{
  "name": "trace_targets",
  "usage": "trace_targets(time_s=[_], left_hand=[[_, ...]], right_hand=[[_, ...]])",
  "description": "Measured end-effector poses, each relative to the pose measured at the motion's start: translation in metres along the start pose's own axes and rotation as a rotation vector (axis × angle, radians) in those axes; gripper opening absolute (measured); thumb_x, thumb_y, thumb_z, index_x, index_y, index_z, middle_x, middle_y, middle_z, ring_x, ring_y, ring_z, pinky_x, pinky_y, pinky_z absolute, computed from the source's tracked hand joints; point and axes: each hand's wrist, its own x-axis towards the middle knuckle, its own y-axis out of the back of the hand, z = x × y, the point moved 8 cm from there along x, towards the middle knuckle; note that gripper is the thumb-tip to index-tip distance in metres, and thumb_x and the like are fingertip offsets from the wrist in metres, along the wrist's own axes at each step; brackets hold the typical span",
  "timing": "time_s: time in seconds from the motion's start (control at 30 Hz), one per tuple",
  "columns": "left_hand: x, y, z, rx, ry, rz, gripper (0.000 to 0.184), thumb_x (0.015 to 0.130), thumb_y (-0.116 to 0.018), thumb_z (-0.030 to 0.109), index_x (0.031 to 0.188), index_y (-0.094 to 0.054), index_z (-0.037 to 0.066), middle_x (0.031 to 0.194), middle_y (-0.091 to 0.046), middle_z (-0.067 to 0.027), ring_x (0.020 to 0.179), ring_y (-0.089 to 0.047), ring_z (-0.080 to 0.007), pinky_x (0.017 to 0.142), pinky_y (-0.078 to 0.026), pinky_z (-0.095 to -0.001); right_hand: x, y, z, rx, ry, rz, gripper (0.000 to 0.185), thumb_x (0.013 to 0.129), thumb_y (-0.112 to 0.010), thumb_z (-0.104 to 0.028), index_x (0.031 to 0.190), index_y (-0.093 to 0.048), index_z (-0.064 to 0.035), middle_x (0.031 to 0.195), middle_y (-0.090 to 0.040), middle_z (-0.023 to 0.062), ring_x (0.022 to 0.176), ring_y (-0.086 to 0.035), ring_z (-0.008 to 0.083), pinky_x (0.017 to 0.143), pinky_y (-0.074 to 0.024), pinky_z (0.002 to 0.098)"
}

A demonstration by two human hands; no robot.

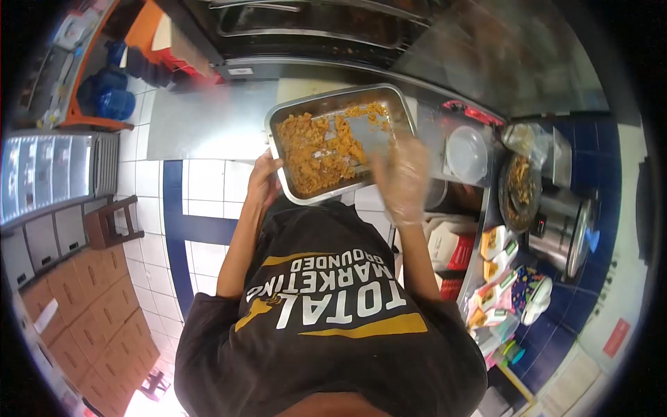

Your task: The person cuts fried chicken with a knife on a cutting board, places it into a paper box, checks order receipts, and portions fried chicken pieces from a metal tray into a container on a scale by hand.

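A rectangular metal tray [276, 182] lies tilted at the edge of the steel counter, in front of my body. Brown fried food pieces [313, 156] fill its left part, and crumbs are scattered toward its upper right. My left hand [264, 179] grips the tray's left rim, bare, with fingers partly hidden by the edge. My right hand [403, 177], in a clear plastic glove, is over the tray's right side. It is blurred, and its fingers are too smeared to tell what they hold, if anything.
The steel counter [208, 121] extends left. On the right are a white round container [466, 154], a dark bowl of food [520, 191], a steel cooker [564, 226] and small food boxes [492, 267]. Brown cartons [97, 320] stand at lower left, near a wooden stool [104, 226].
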Motion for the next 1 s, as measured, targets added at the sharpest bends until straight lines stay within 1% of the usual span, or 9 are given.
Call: trace_targets(time_s=[0.07, 0.2, 0.4, 0.57, 0.7, 0.77, 0.8, 0.97, 1.0], left_hand=[[0.015, -0.004, -0.017, 0.007, 0.048, -0.05, 0.045, 0.088, -0.067, 0.014, 0.131, -0.059, 0.002, 0.11, -0.068, -0.0018, 0.066, -0.058, -0.0015, 0.043, -0.04, -0.0168], [0.03, 0.007, -0.039, 0.111, 0.114, -0.083, 0.031, 0.089, -0.07, 0.019, 0.117, -0.065, 0.007, 0.1, -0.069, 0.0027, 0.067, -0.057, -0.0001, 0.046, -0.042, -0.0164], [0.032, 0.016, -0.042, 0.221, 0.167, -0.149, 0.04, 0.091, -0.065, 0.017, 0.129, -0.061, 0.007, 0.116, -0.069, 0.005, 0.078, -0.055, 0.0033, 0.051, -0.037, -0.0148], [0.034, 0.014, -0.041, 0.265, 0.168, -0.113, 0.044, 0.092, -0.065, 0.019, 0.133, -0.059, 0.007, 0.117, -0.069, 0.0053, 0.077, -0.054, 0.0032, 0.051, -0.034, -0.0154], [0.034, 0.016, -0.041, 0.259, 0.158, -0.118, 0.045, 0.092, -0.065, 0.019, 0.135, -0.058, 0.006, 0.116, -0.069, 0.0057, 0.074, -0.052, 0.0035, 0.049, -0.031, -0.0158], [0.035, 0.018, -0.042, 0.257, 0.158, -0.141, 0.045, 0.092, -0.065, 0.019, 0.135, -0.057, 0.006, 0.117, -0.069, 0.0057, 0.073, -0.051, 0.004, 0.048, -0.03, -0.016], [0.033, 0.017, -0.041, 0.252, 0.173, -0.139, 0.045, 0.092, -0.064, 0.017, 0.135, -0.057, 0.006, 0.119, -0.068, 0.0039, 0.08, -0.055, 0.002, 0.055, -0.036, -0.0166], [0.033, 0.019, -0.047, 0.232, 0.165, -0.109, 0.045, 0.093, -0.06, 0.013, 0.137, -0.055, 0.003, 0.126, -0.067, -0.0025, 0.108, -0.06, -0.0089, 0.09, -0.048, -0.0256], [0.034, 0.023, -0.048, 0.231, 0.147, -0.09, 0.042, 0.093, -0.061, 0.014, 0.133, -0.057, 0.003, 0.12, -0.068, -0.0012, 0.094, -0.059, -0.0051, 0.077, -0.046, -0.0222]], right_hand=[[-0.006, -0.053, -0.016, 0.169, 0.147, -0.3, 0.033, 0.086, -0.071, -0.018, 0.115, -0.065, -0.0037, 0.105, -0.068, 0.0168, 0.102, -0.065, 0.0353, 0.092, -0.0508, 0.0459], [-0.028, -0.141, -0.023, -0.063, 0.106, -0.655, 0.033, 0.086, -0.071, -0.024, 0.114, -0.069, -0.0068, 0.109, -0.07, 0.0152, 0.106, -0.067, 0.0327, 0.09, -0.054, 0.045], [-0.018, -0.131, 0.034, 0.444, -0.245, -0.512, 0.027, 0.093, -0.065, -0.019, 0.117, -0.068, -0.0066, 0.114, -0.071, 0.0179, 0.105, -0.07, 0.0308, 0.089, -0.0551, 0.0399], [-0.046, -0.129, 0.1, 0.671, -0.625, -0.376, 0.027, 0.102, -0.061, -0.027, 0.117, -0.066, -0.004, 0.095, -0.063, 0.0001, 0.09, -0.062, 0.0071, 0.076, -0.0535, 0.026], [-0.041, -0.117, 0.08, 0.845, -0.717, -0.307, 0.025, 0.1, -0.063, -0.022, 0.116, -0.067, -0.0043, 0.099, -0.068, 0.0051, 0.09, -0.067, 0.0129, 0.076, -0.0549, 0.0291], [-0.014, -0.093, 0.04, 0.399, -0.019, -0.074, 0.027, 0.095, -0.067, -0.024, 0.115, -0.069, -0.0062, 0.104, -0.071, 0.0141, 0.089, -0.071, 0.024, 0.076, -0.0572, 0.0353], [-0.015, -0.092, 0.033, 0.399, -0.024, -0.07, 0.027, 0.095, -0.067, -0.024, 0.115, -0.069, -0.0062, 0.104, -0.071, 0.0141, 0.089, -0.071, 0.024, 0.076, -0.0572, 0.0353], [-0.035, -0.137, 0.0, -0.024, -0.1, -0.514, 0.038, 0.084, -0.074, -0.037, 0.108, -0.071, -0.0064, 0.099, -0.072, 0.0188, 0.091, -0.071, 0.034, 0.079, -0.057, 0.0448], [-0.046, -0.152, 0.004, -0.086, -0.16, -0.687, 0.039, 0.083, -0.075, -0.037, 0.107, -0.071, -0.0071, 0.097, -0.073, 0.0183, 0.091, -0.071, 0.0342, 0.08, -0.0569, 0.0451]])
